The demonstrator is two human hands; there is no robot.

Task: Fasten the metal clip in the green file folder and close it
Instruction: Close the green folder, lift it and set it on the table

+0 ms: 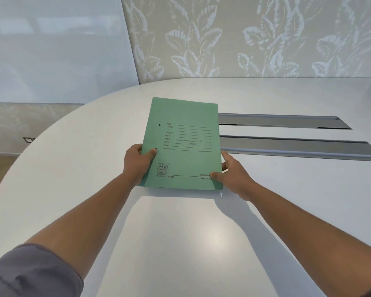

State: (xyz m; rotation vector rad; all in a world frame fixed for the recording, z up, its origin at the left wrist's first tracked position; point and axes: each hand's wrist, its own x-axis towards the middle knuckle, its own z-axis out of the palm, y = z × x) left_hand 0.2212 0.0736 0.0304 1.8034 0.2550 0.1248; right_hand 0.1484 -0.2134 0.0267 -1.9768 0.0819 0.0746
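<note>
The green file folder (183, 142) is closed, its printed front cover facing up, held a little above the white table (180, 232). My left hand (137, 162) grips its left edge with the thumb on the cover near a punched hole. My right hand (234, 174) grips the lower right corner, thumb on top. The metal clip is hidden inside the folder.
Two long grey metal slots (287, 122) (298, 148) are set into the tabletop to the right of the folder. A leaf-patterned wall panel (244, 39) rises behind the rounded table edge. Floor shows at the far left.
</note>
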